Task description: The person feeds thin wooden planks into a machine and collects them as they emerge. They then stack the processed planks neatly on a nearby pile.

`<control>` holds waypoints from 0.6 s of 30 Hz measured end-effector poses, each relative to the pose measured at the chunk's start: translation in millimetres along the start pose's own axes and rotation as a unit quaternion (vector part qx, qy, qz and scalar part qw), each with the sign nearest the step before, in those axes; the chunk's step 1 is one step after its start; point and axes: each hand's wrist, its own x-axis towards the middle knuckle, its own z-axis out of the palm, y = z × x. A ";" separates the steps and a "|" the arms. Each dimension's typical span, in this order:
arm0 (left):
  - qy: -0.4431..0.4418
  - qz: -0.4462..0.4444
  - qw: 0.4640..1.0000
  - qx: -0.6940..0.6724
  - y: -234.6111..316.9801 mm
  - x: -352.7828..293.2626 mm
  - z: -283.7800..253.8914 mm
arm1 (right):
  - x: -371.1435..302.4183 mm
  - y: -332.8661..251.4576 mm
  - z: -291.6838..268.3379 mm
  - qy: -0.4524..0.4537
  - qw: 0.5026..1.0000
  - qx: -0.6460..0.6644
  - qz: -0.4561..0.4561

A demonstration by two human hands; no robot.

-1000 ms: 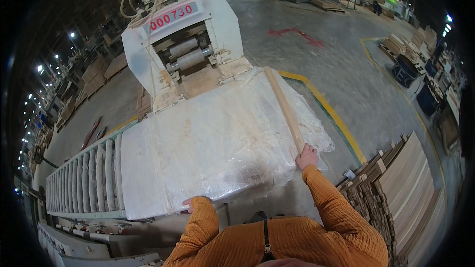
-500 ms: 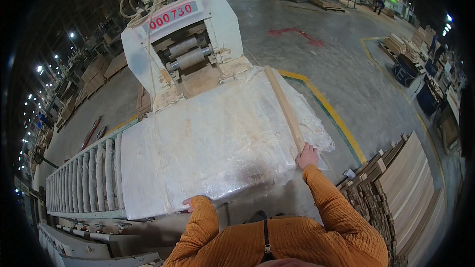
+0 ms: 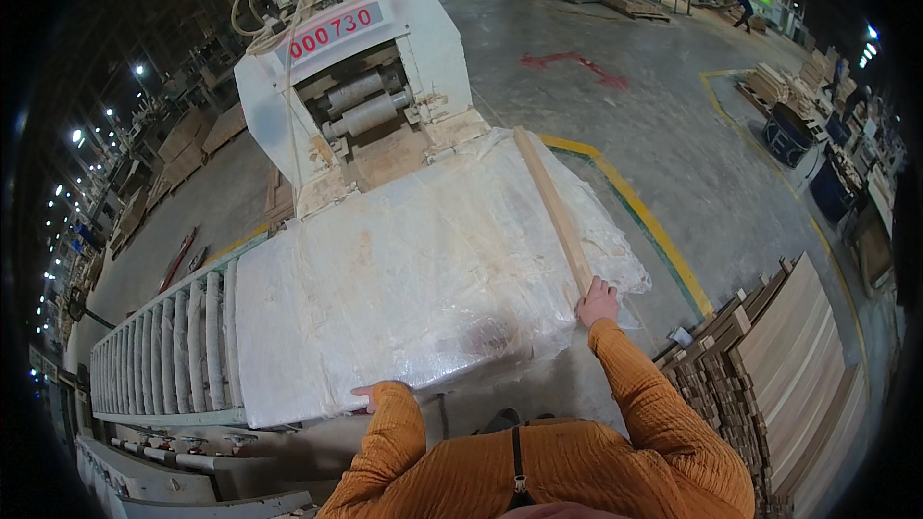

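Wrapped table (image 3: 385,279), strip (image 3: 556,213) in right fingers (image 3: 599,288)

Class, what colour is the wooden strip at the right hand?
The strip is a light tan brown, seen best in the head view.

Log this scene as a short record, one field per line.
Left hand: at the near edge of the plastic-covered table
Right hand: holding the near end of the wooden strip
Strip position: lying along the table's right part
Beyond table: white machine with rollers
Left: roller conveyor
Lower right: wood stack
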 end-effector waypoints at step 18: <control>-0.075 0.017 0.997 -0.001 8.3 -18.3 -27.4 | 0.3 0.5 -0.1 -0.009 1.000 -0.001 0.003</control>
